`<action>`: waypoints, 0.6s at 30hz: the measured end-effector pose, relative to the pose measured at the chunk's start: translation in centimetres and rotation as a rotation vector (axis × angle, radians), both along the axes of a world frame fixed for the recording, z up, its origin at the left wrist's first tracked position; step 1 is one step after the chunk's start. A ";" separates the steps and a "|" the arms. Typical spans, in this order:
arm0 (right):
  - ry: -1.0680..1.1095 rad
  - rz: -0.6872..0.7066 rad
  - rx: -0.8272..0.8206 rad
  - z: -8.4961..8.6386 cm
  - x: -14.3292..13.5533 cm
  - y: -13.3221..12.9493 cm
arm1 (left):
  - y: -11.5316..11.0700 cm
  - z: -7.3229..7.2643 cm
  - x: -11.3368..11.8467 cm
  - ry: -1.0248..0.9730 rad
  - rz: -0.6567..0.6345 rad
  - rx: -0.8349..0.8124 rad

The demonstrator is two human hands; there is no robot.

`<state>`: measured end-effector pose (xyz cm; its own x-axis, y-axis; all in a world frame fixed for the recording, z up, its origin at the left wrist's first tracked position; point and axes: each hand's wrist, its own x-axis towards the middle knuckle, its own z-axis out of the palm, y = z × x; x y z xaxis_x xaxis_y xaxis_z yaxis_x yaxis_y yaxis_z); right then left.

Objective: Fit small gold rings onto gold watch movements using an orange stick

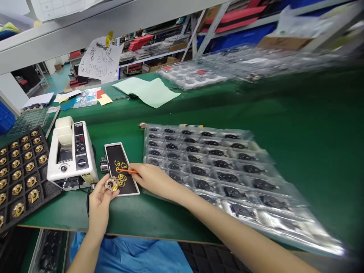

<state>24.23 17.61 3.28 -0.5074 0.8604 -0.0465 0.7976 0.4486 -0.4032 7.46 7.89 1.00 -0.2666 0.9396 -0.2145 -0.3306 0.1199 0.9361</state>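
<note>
My left hand [100, 195] is closed around the edge of a small round metal part [111, 184] with a dark centre and gold tones. Pinched in my right hand [142, 175] is a thin orange stick [127, 171], its tip over a shallow white-rimmed tray [106, 148] with a black floor. Several thin yellow rings [122, 177] lie in that tray, below and beside the stick's tip. The round part is held over the tray's near left corner. A small silver tally counter [104, 165] stands against the tray's left side.
A white tape dispenser [72, 155] stands left of the tray. Further left, a black foam tray [24, 167] holds several round gold parts. Clear plastic blister trays [199, 163] with dark parts lie under my right forearm. Green paper [150, 91] and plastic packaging [196, 74] lie behind.
</note>
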 end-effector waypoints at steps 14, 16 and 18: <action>-0.376 0.064 0.098 0.8 8.0 7.6 | -1.3 -0.4 -1.6 -0.199 -0.103 -0.074; -0.382 0.114 0.113 0.3 7.7 7.6 | -1.3 -0.2 -1.6 -0.204 -0.118 -0.076; -0.372 0.149 0.137 0.2 7.5 7.6 | -1.3 0.0 -1.5 -0.203 -0.131 -0.076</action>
<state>31.72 25.19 3.44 -0.5971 0.7898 -0.1401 0.7998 0.5996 -0.0286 5.95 6.55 1.00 -0.0878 0.9423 -0.3229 -0.4879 0.2419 0.8387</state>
